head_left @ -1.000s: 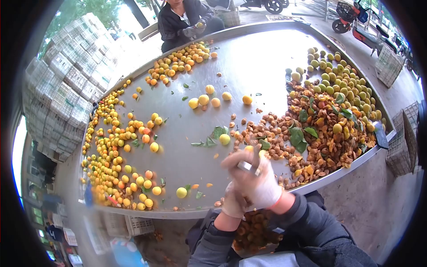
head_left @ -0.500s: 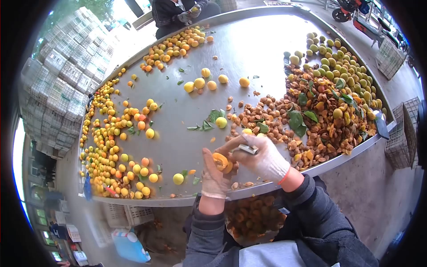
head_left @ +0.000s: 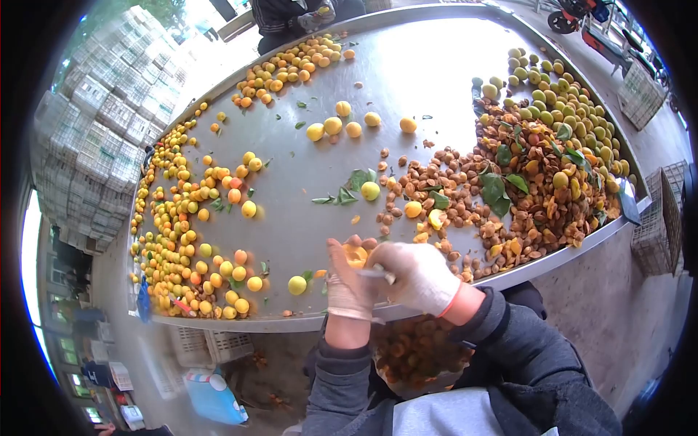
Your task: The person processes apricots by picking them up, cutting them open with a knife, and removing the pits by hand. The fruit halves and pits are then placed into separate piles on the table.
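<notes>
My left hand point(head_left: 346, 289), in a pale knit glove, is closed around an apricot point(head_left: 354, 256) whose cut orange flesh faces up. My right hand point(head_left: 423, 280), gloved as well, grips a small metal knife point(head_left: 374, 273) close against that fruit. Its fingers partly cover the tool. Both hands are over the near edge of the metal table point(head_left: 305, 240). Just beyond them lie brown apricot pits point(head_left: 454, 189) and a cut yellow piece point(head_left: 437, 219). Below, at my lap, a container of apricot pieces point(head_left: 422, 349) is partly hidden by my arms.
Whole apricots point(head_left: 174, 240) spread along the table's left side. Greenish apricots point(head_left: 574, 109) and a heap of split flesh point(head_left: 545, 174) are at right. Across the table sits another person point(head_left: 291, 18). Crates point(head_left: 109, 123) stand stacked at left; a wire crate point(head_left: 658, 218) is at right.
My right hand has moved left and down, bringing the knife against the apricot in my left hand. Cut yellow pieces by the pits now show. The view has shifted slightly.
</notes>
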{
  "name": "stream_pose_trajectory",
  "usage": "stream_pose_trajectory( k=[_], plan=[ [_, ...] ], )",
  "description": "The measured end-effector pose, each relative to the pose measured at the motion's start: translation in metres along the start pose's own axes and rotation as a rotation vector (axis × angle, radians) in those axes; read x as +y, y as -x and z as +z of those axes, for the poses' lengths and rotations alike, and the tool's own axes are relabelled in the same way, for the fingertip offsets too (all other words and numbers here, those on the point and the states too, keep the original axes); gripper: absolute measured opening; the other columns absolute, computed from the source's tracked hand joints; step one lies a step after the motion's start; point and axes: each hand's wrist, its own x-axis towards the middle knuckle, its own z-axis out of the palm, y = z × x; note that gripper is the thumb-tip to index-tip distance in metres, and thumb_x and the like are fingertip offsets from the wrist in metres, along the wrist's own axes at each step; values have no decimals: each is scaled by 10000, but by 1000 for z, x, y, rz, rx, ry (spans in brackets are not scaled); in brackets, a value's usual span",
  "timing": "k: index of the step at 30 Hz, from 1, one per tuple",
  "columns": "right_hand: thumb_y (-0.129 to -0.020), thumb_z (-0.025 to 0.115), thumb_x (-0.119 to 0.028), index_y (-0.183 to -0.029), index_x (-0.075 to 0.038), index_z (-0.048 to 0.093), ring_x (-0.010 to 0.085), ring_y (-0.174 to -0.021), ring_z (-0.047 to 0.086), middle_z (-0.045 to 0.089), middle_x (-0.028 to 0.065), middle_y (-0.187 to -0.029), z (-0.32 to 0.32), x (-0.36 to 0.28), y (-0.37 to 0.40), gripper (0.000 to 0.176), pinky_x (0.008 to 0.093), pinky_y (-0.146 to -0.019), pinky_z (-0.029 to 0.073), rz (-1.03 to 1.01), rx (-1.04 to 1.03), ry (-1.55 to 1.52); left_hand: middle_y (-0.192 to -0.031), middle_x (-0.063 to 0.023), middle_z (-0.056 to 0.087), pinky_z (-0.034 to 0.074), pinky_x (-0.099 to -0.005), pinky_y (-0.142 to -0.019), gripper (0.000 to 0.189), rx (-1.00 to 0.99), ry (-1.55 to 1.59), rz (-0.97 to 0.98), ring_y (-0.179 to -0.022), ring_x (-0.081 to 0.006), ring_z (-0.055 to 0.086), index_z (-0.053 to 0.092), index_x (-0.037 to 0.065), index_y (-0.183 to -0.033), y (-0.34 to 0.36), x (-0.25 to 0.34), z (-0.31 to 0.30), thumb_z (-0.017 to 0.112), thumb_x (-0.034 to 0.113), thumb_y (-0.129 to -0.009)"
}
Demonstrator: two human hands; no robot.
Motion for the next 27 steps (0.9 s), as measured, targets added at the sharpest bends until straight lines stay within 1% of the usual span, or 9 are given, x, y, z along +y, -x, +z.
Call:
stream_pose_trajectory(
  k=[3,7,9,11,12,14,18,22,27],
  plan=[
    [-802,700,-131,-960,-51,640,233,-733,674,672,121,-812,-25,19,-6,187,312,-651,518,175,172,-57,-1014,-117,613,526,-384,-742,472,-146,309,-93,-926,-255,592,578,95,-945,3,12,-2,483,556,-920],
    [-846,688,-148,-1084,-22,633,113,-749,630,684,80,-864,-48,29,-8,274,271,-690,509,382,184,-50,-1011,-139,625,510,-404,-800,507,-248,163,-85,-950,-268,603,599,69,-963,15,16,5,495,563,-914],
    [-863,675,-126,-1085,-4,631,85,-782,601,669,44,-884,-47,35,-9,257,247,-722,497,431,313,-376,-984,-144,634,499,-407,-836,531,-255,38,-35,-957,-270,610,611,62,-982,19,21,2,505,576,-907],
    [-876,647,-99,-1069,9,640,70,-774,572,638,18,-873,-47,39,-10,221,219,-701,475,360,380,-355,-1032,-135,631,488,-339,-835,570,-845,-478,-5,-949,-226,612,610,35,-1080,30,29,5,522,569,-903],
    [-875,641,-94,-1062,6,646,66,-768,568,638,16,-868,-48,39,-10,212,211,-692,468,335,389,-328,-1032,-135,631,488,-339,-835,570,-820,-479,14,-949,-226,612,610,35,-1080,37,28,8,522,569,-903],
    [-875,630,-94,-1057,3,655,52,-739,553,640,10,-859,-57,25,-14,207,195,-657,450,393,374,-319,-1181,-107,573,440,-289,-878,586,-1094,-836,135,-1039,-185,548,570,1,-1212,46,22,15,593,493,-894],
    [-912,589,-156,-1050,-25,639,29,-389,364,501,-48,-599,-59,31,-15,197,195,-346,244,475,488,-514,-1209,-64,558,385,-265,-944,622,-700,-678,77,-1079,-151,506,529,-14,-1267,44,30,12,589,488,-904],
    [-941,535,-156,-1141,-38,570,23,-372,231,300,-80,-553,-67,56,-18,235,197,-328,158,511,625,-1104,-1149,-67,593,396,-264,-940,536,-554,-654,208,-1084,-141,515,529,-26,-1266,33,27,6,566,399,-942],
    [-945,517,-147,-1151,-51,547,28,-376,244,305,-74,-568,-65,77,-11,230,195,-326,167,400,515,-928,-1199,-96,601,423,-262,-943,545,-400,-696,205,-1091,-138,552,545,-3,-1249,-8,41,1,651,395,-892]
  ],
)
